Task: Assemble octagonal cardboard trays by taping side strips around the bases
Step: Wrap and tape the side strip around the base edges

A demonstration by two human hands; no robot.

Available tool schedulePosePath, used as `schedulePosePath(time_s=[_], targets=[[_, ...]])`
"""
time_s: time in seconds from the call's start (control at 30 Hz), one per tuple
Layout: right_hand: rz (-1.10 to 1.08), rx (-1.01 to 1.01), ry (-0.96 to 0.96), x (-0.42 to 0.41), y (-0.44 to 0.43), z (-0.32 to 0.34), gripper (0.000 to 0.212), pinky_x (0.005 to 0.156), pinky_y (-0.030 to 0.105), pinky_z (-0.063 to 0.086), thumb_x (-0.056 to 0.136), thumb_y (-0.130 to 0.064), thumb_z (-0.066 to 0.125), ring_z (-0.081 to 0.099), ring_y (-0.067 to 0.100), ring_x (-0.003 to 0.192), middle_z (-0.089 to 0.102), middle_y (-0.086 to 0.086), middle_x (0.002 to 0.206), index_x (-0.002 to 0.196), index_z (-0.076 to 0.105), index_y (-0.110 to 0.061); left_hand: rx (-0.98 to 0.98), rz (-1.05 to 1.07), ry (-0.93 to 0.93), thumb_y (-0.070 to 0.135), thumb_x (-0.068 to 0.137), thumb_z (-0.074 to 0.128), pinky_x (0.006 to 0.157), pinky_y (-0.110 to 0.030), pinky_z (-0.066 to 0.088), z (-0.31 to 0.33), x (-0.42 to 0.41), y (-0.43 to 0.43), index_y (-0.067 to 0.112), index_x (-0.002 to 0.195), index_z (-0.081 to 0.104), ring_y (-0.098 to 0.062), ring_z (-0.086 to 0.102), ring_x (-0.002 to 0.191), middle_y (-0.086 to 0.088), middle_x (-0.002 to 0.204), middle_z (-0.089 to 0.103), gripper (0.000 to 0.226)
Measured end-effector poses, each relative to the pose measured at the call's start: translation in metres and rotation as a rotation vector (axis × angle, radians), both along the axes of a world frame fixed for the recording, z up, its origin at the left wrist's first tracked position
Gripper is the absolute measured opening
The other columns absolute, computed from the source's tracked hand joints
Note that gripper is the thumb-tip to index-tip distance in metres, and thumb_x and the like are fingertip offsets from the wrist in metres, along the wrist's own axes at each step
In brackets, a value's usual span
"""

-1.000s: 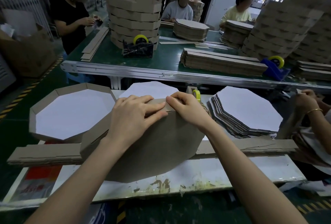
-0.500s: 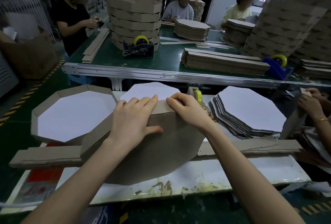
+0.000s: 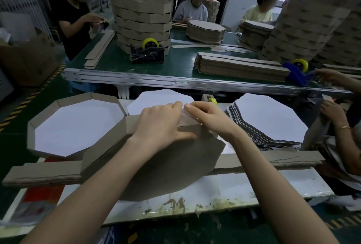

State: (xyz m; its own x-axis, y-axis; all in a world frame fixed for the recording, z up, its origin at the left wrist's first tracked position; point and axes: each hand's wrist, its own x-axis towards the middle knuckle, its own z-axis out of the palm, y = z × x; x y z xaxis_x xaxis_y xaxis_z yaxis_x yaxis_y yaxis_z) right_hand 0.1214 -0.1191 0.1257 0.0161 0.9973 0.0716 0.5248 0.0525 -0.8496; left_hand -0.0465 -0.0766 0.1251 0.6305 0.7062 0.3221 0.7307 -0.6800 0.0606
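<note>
Head view: you have one tray (image 3: 172, 165) tilted on edge at the middle of your white table (image 3: 263, 189), brown underside toward you. Your left hand (image 3: 162, 126) lies flat, grip clamped on the side strip (image 3: 109, 146) at the tray's top edge. Your right hand (image 3: 209, 117) pinches that same top edge, fingertips together. One finished tray (image 3: 74, 124) sits at the table's left end, one stack of octagonal bases (image 3: 273, 120) at the right. Along the near side lies one pile of flat strips (image 3: 43, 171). Beyond, two tape dispensers (image 3: 147, 53) stand on the green table (image 3: 175, 68).
</note>
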Motion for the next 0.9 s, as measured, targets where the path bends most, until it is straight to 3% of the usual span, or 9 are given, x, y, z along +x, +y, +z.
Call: schedulePosePath(time_s=[0.07,0.13,0.23,0.33,0.47,0.53,0.7,0.8,0.9], targets=[[0.045,-0.062,0.019,0.007,0.0,0.008,0.052,0.057,0.013,0.04,0.097,-0.052,0.051,0.05,0.003,0.056,0.056,-0.007,0.063,0.079,0.063,-0.005,0.08,0.001,-0.065,0.091,0.067,0.037,0.067,-0.033,0.05,-0.002,-0.015,-0.005,0.026,0.13,0.048,-0.019,0.066,0.093,0.006,0.111,0.068,0.091],[0.09,-0.088,-0.089,0.012,0.002,0.015,0.062,0.057,0.018,0.035,0.095,-0.058,0.051,0.043,0.012,0.053,0.048,0.003,0.059,0.071,0.055,-0.001,0.131,-0.018,-0.19,0.092,0.068,0.03,0.062,-0.033,0.054,-0.005,-0.034,-0.009,0.026,0.129,0.053,-0.019,0.068,0.084,0.005,0.106,0.071,0.093],[0.084,-0.106,-0.168,0.019,0.004,0.026,0.066,0.053,0.019,0.03,0.088,-0.066,0.056,0.037,0.012,0.05,0.04,-0.002,0.054,0.064,0.05,-0.006,-0.036,-0.019,-0.412,0.092,0.069,0.034,0.072,-0.039,0.055,-0.02,-0.066,-0.003,0.027,0.134,0.052,-0.022,0.065,0.093,0.004,0.118,0.067,0.094],[0.097,-0.088,-0.199,0.024,0.006,0.036,0.056,0.053,0.018,0.035,0.081,-0.067,0.063,0.045,0.01,0.055,0.052,-0.001,0.059,0.066,0.064,-0.013,-0.185,0.018,-0.542,0.089,0.067,0.044,0.081,-0.039,0.055,-0.042,-0.09,0.0,0.029,0.139,0.048,-0.019,0.06,0.103,0.005,0.126,0.062,0.094],[0.15,-0.101,-0.205,0.014,0.014,0.039,0.037,0.059,0.025,0.039,0.085,-0.053,0.068,0.052,0.014,0.063,0.063,0.013,0.071,0.076,0.073,-0.017,-0.296,0.035,-0.594,0.086,0.066,0.047,0.084,-0.04,0.055,-0.067,-0.107,-0.004,0.028,0.139,0.047,-0.017,0.057,0.107,0.007,0.128,0.059,0.093],[0.162,-0.095,-0.213,0.008,0.015,0.037,0.035,0.06,0.024,0.041,0.087,-0.048,0.067,0.054,0.011,0.064,0.066,0.01,0.073,0.08,0.073,-0.014,-0.3,0.048,-0.597,0.086,0.068,0.047,0.084,-0.04,0.055,-0.07,-0.111,-0.003,0.033,0.141,0.041,-0.014,0.055,0.108,0.01,0.13,0.056,0.09],[0.195,-0.118,-0.223,-0.002,0.013,0.029,0.05,0.067,0.033,0.045,0.084,-0.05,0.062,0.058,0.021,0.071,0.068,0.025,0.089,0.091,0.071,-0.001,-0.206,-0.05,-0.579,0.079,0.076,0.051,0.091,-0.033,0.046,-0.054,-0.094,-0.006,0.046,0.146,0.02,-0.008,0.044,0.118,0.013,0.138,0.045,0.083],[0.177,-0.121,-0.207,-0.006,0.011,0.024,0.048,0.067,0.036,0.045,0.085,-0.047,0.061,0.059,0.023,0.072,0.069,0.025,0.089,0.093,0.07,0.0,-0.182,-0.095,-0.523,0.074,0.082,0.048,0.089,-0.027,0.039,-0.047,-0.087,-0.006,0.041,0.147,0.028,-0.005,0.04,0.117,0.011,0.136,0.048,0.076],[0.16,-0.114,-0.207,-0.004,0.009,0.024,0.043,0.069,0.036,0.048,0.088,-0.044,0.06,0.061,0.023,0.074,0.07,0.021,0.089,0.094,0.07,-0.003,-0.173,-0.106,-0.469,0.073,0.085,0.038,0.09,-0.029,0.044,-0.045,-0.087,-0.006,0.041,0.141,0.043,-0.006,0.041,0.116,0.011,0.131,0.049,0.065]])
